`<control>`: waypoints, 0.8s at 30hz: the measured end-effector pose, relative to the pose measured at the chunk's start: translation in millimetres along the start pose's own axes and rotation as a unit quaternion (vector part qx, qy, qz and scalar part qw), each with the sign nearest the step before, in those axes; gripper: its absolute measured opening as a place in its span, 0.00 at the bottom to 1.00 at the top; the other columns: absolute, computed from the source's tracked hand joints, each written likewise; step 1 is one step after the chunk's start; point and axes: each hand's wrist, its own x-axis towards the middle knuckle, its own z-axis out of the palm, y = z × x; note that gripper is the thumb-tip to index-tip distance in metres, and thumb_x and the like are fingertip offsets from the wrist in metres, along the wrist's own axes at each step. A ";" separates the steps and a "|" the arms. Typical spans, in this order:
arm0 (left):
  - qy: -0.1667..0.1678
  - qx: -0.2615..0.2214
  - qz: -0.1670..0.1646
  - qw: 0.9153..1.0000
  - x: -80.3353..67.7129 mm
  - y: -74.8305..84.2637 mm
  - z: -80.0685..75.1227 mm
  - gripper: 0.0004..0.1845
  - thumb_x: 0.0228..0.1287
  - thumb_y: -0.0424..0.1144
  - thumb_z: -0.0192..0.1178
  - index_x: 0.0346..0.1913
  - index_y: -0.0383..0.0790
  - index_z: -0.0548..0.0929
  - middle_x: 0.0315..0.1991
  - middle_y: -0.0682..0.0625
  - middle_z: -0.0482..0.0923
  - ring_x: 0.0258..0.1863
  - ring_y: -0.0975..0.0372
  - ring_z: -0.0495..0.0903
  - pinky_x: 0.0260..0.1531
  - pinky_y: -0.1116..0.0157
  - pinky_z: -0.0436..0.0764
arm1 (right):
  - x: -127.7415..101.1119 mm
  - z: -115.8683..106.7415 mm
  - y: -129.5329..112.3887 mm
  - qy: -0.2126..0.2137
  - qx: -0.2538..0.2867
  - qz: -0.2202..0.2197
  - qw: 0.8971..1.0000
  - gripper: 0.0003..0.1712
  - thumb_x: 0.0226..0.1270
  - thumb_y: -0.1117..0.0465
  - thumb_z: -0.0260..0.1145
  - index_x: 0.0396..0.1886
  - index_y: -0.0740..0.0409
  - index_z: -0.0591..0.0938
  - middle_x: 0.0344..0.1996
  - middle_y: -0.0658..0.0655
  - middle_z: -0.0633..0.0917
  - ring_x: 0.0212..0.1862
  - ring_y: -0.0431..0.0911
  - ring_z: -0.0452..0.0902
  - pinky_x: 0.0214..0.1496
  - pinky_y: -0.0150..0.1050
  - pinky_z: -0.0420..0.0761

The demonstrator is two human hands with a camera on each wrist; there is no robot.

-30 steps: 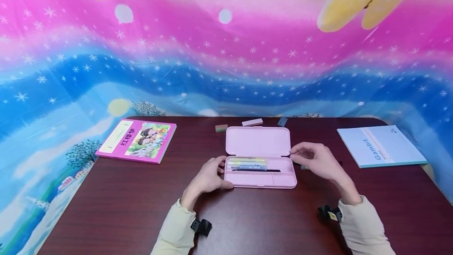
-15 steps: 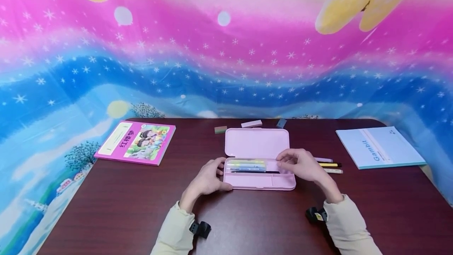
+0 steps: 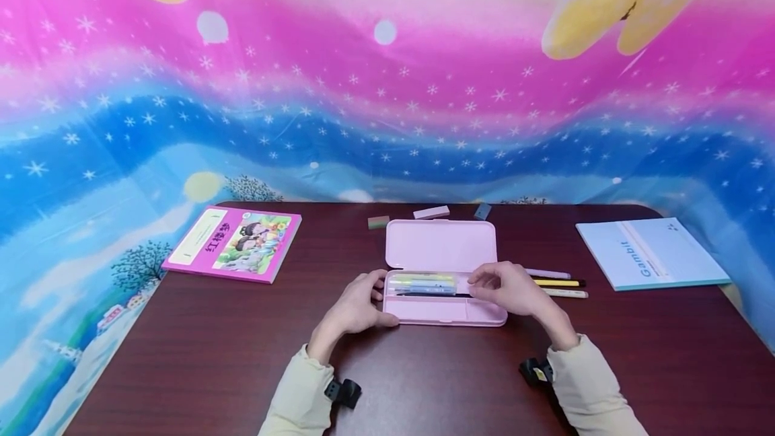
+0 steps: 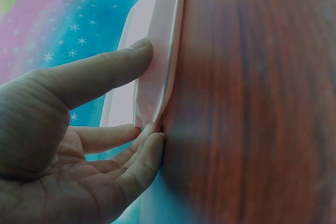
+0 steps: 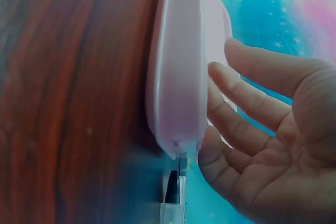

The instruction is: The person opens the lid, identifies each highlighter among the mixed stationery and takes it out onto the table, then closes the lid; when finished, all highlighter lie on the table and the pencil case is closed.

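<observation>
A pink pencil case stands on the table with its lid raised at the back. Several pens, yellow and blue among them, lie in its long rear compartment. My left hand holds the case's left end, thumb at the front wall and fingers around the corner; the left wrist view shows this thumb against the pink side. My right hand is over the right end of the rear compartment. In the right wrist view its bent fingers reach over the case wall, the thumb apart, with nothing visible between them.
Right of the case lie a purple pen, a yellow-and-black pen and a whitish pen. Behind the lid are a green-brown block, a pink block and a grey block. A pink book and a light-blue book flank them.
My right hand has moved left from beside the hinge to over the rear compartment, uncovering the pens on the table at right. The left hand stays on the case.
</observation>
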 end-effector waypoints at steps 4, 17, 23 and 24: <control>-0.001 0.000 0.003 1.000 -0.4 -0.1 0.3 0.42 0.40 0.37 0.78 0.61 0.32 0.71 0.43 0.46 0.72 0.42 0.57 0.74 0.45 0.59 0.74 | 0.1 2.5 -1.4 -0.015 -0.026 -0.003 1.000 0.09 0.57 0.62 0.72 0.36 0.59 0.85 0.26 0.47 0.82 0.30 0.40 0.73 0.34 0.35 0.74; -0.002 0.005 0.006 1.000 -2.1 0.3 1.1 0.42 0.40 0.37 0.78 0.61 0.31 0.70 0.43 0.46 0.72 0.42 0.57 0.74 0.44 0.60 0.74 | -1.4 3.8 -1.9 -0.044 -0.063 -0.028 0.997 0.07 0.56 0.63 0.72 0.35 0.58 0.85 0.24 0.45 0.79 0.27 0.38 0.68 0.31 0.34 0.70; -0.001 0.006 0.007 1.000 -1.1 -0.2 0.1 0.42 0.40 0.37 0.78 0.62 0.32 0.70 0.43 0.46 0.72 0.43 0.57 0.74 0.45 0.59 0.74 | -0.4 5.3 -3.0 -0.049 -0.063 -0.008 0.997 0.09 0.57 0.64 0.71 0.38 0.60 0.84 0.25 0.47 0.77 0.29 0.40 0.68 0.32 0.35 0.69; 0.000 0.005 0.007 1.000 -0.8 -0.2 -0.1 0.42 0.40 0.37 0.78 0.62 0.32 0.70 0.43 0.46 0.72 0.43 0.57 0.74 0.45 0.59 0.74 | -0.1 5.3 -3.2 -0.049 -0.064 -0.004 0.997 0.08 0.58 0.64 0.71 0.38 0.59 0.84 0.25 0.47 0.77 0.29 0.40 0.68 0.33 0.35 0.69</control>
